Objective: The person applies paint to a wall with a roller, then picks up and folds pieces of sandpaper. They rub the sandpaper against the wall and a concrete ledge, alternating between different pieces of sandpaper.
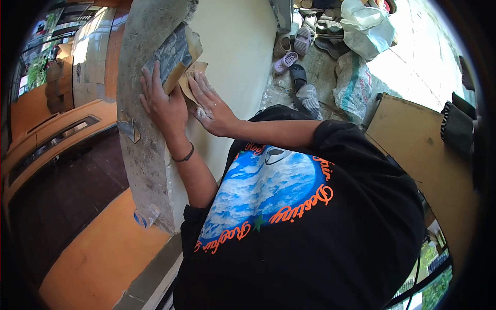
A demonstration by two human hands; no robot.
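My left hand (168,106), with a dark band at its wrist, grips the lower end of a folded grey, marbled sheet with a tan side (175,54) at the rough concrete wall edge (142,170). Beside it, my right hand (211,106) lies over a piece of tan paper (192,77), its fingers together, pressing it against the smooth pale wall face (235,46). Whitish dust coats the fingers of my right hand. The two hands are close together, and the tan paper partly hides behind my right fingers.
Footwear (302,41) lies on the floor at the top, near a white plastic bag (366,28) and a woven sack (353,85). A tan board (421,139) stands at the right. Left of the wall are an orange surface (108,253) and a dark panel (67,191).
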